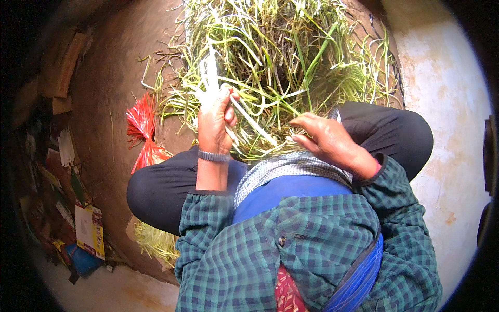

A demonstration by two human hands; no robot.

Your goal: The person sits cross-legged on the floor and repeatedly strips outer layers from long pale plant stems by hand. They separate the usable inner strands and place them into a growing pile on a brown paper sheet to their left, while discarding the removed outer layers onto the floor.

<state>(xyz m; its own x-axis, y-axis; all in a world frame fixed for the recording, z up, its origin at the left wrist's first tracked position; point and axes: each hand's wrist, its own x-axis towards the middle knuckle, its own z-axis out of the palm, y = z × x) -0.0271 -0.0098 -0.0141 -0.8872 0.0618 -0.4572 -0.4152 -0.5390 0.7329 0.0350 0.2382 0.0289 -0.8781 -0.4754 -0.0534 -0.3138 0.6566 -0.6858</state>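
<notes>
My left hand (214, 122), with a grey band at its wrist, is closed around a few long plant stalks. A pale whitish stalk (253, 120) slants out from it toward my lap. To the right, my right hand (332, 140) hovers over the edge of the greens with thumb and forefinger apart. I see nothing held between those fingers; its other fingers are partly hidden. Just beyond both hands lies a large tangled heap of green and yellowish stalks (280, 47), with darker, withered strands in its middle. Some strands lie across the checked cloth (260, 169) on my lap.
A bundle of red plastic strips (145, 138) lies by my left knee. Lower down is a smaller pile of pale green stalks (155, 242). Card scraps and a yellow-and-white carton (89, 231) litter the far left. A pale, stained wall or floor surface (442, 156) runs along the right.
</notes>
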